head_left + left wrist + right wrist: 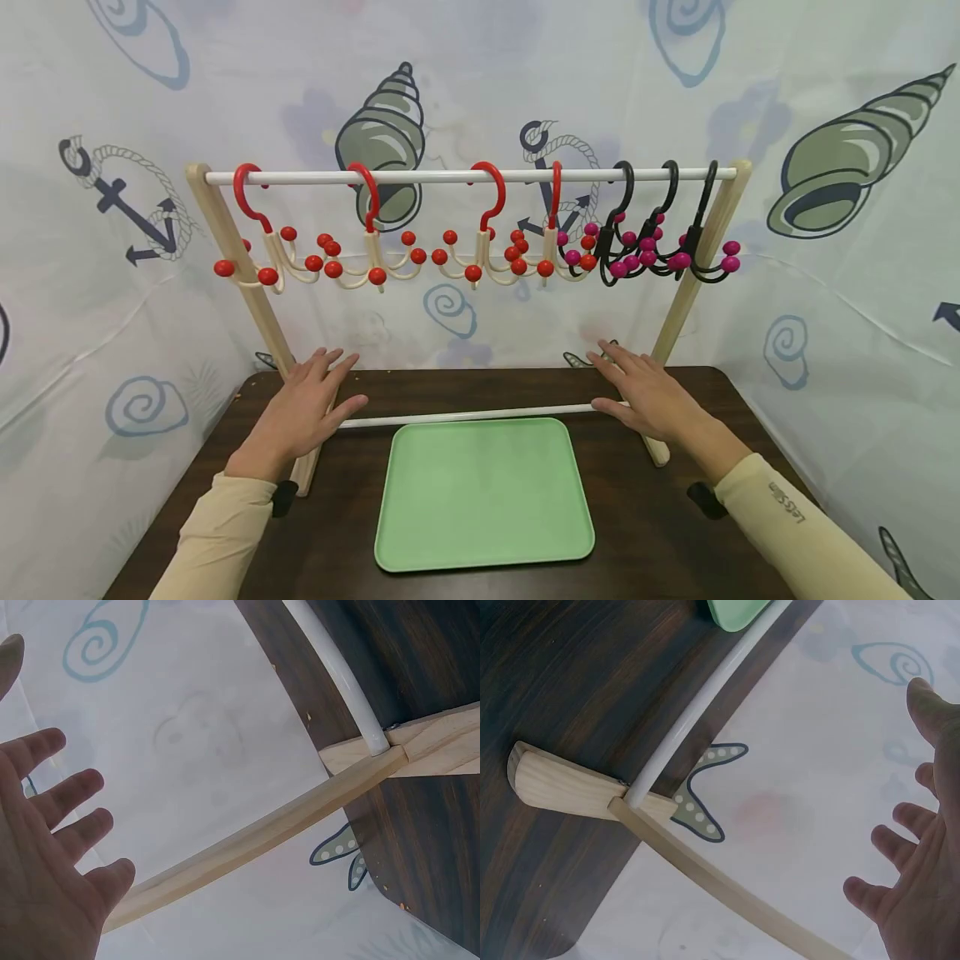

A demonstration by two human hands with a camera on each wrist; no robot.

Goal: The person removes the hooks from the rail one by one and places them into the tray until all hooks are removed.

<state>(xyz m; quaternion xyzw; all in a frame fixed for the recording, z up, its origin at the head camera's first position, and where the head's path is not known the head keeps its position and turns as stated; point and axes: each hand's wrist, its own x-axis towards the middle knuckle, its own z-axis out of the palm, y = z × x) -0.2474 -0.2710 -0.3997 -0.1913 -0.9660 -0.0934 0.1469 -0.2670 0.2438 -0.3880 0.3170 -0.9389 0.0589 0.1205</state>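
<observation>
Fingers spread apart, left hand and right hand near the rack, at twelve o'clock from the tray, long axis from nine to three, hangers hooked along it.

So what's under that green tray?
Dark brown tabletop shows beside and in front of the green tray, which appears to rest on it. Whatever lies directly beneath is covered, so I can't tell.

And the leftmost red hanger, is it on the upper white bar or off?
On: the hanger hangs with its red hook curved over the white bar.
</observation>
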